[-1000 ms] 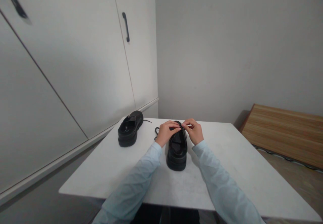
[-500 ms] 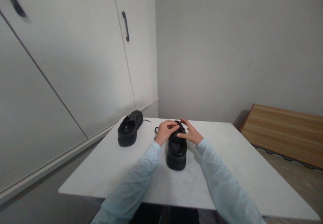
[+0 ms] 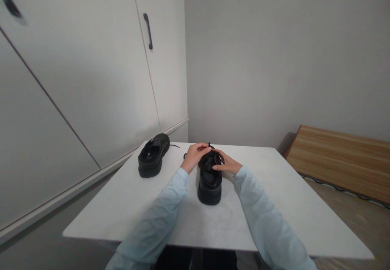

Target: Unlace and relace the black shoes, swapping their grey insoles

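A black lace-up shoe (image 3: 209, 193) stands on the white table with its heel toward me. My left hand (image 3: 195, 155) is at the lacing on its left side, thumb and fingers pinched on a dark shoelace (image 3: 209, 144) whose tip pokes up above them. Across from it, my right hand (image 3: 229, 164) curves round the right side of the upper, its thumb on the shoe near the opening and its fingers over the lacing. What lies under the fingertips is partly hidden. The matching black shoe (image 3: 150, 164) rests apart, farther left.
The white table (image 3: 289, 205) has its far edge close to a grey wall (image 3: 258, 59). Along the left run white cabinet doors (image 3: 100, 59) with dark handles. A wood-grain board (image 3: 341, 160) stands beyond the table on the right.
My left hand has closed on the lace, whose tip now shows above the fingers. My right fingers have moved in closer over the lacing. The whole view has shifted slightly.
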Action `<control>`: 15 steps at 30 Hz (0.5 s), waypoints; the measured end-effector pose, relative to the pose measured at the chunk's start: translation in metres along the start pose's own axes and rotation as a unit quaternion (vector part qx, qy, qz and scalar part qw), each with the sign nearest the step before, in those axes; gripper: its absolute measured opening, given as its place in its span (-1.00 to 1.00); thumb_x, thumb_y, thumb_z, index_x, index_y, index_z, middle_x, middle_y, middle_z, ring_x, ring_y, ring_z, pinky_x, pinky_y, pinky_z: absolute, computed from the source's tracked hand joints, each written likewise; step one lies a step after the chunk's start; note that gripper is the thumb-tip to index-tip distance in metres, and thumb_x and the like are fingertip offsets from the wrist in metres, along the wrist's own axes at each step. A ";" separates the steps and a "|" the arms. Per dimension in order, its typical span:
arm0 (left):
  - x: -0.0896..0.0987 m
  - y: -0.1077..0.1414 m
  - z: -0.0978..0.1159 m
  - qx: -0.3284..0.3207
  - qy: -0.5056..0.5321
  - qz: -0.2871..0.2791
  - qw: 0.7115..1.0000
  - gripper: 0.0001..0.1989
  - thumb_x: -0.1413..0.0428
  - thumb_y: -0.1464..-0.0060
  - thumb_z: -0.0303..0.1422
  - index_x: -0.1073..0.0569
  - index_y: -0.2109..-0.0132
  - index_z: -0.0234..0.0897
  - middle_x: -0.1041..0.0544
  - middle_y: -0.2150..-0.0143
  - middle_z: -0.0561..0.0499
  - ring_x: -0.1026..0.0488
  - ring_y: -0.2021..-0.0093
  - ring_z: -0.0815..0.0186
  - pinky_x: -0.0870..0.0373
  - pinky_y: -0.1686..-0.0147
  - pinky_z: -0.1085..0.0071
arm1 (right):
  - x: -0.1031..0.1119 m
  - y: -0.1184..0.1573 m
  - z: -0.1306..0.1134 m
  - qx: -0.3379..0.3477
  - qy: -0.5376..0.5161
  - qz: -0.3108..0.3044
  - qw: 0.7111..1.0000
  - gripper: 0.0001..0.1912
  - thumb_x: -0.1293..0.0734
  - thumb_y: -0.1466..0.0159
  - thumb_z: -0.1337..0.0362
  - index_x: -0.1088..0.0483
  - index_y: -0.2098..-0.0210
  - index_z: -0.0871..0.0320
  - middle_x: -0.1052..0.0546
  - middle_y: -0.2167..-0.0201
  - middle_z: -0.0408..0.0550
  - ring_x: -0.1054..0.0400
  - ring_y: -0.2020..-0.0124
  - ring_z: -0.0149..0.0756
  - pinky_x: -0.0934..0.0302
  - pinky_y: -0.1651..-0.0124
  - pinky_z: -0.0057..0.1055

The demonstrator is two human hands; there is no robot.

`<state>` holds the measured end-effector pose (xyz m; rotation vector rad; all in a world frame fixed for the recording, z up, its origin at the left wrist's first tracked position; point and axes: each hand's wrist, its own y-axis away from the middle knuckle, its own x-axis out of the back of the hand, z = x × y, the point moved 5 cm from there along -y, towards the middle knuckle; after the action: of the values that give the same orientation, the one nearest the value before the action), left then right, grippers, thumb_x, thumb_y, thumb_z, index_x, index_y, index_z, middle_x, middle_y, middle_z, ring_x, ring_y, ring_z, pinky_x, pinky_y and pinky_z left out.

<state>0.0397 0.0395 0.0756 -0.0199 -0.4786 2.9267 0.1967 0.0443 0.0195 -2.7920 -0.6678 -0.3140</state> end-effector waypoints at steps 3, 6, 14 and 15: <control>0.004 -0.004 0.006 0.000 -0.012 -0.009 1.000 -0.75 -0.21 0.14 -0.23 -0.47 0.37 -0.35 -0.53 0.40 -0.01 -0.46 0.34 0.32 -0.37 0.21 0.39 | -0.002 0.001 -0.002 -0.002 -0.011 -0.003 1.000 -0.07 -0.51 0.12 0.11 -0.11 -0.18 0.10 -0.31 -0.12 0.10 -0.13 -0.18 -0.07 0.10 -0.25 -0.05; 0.006 -0.011 0.013 -0.013 -0.019 -0.030 0.999 -0.75 -0.20 0.12 -0.23 -0.45 0.37 -0.34 -0.52 0.41 0.01 -0.46 0.35 0.34 -0.37 0.22 0.41 | -0.003 0.002 -0.005 0.006 -0.020 0.003 1.000 -0.10 -0.51 0.12 0.11 -0.15 -0.16 0.09 -0.33 -0.11 0.08 -0.17 -0.16 -0.07 0.06 -0.24 -0.05; 0.012 -0.033 0.050 -0.022 -0.043 -0.072 0.996 -0.73 -0.19 0.11 -0.20 -0.37 0.38 -0.32 -0.51 0.42 0.04 -0.46 0.41 0.38 -0.38 0.33 0.44 | 0.000 0.002 -0.006 -0.004 -0.008 0.016 1.000 -0.10 -0.53 0.16 0.11 -0.19 -0.14 0.07 -0.28 -0.16 0.09 -0.13 -0.18 -0.05 0.12 -0.26 -0.04; 0.013 -0.036 0.057 -0.027 -0.051 -0.075 0.996 -0.74 -0.18 0.10 -0.20 -0.36 0.38 -0.31 -0.51 0.43 0.04 -0.46 0.43 0.38 -0.37 0.35 0.45 | 0.001 0.002 -0.006 -0.002 -0.009 0.020 1.000 -0.10 -0.53 0.17 0.11 -0.19 -0.14 0.07 -0.27 -0.16 0.09 -0.12 -0.19 -0.05 0.13 -0.26 -0.03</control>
<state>0.0305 0.0577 0.1410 0.1519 -0.5502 2.7776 0.1973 0.0410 0.0249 -2.8123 -0.6140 -0.2834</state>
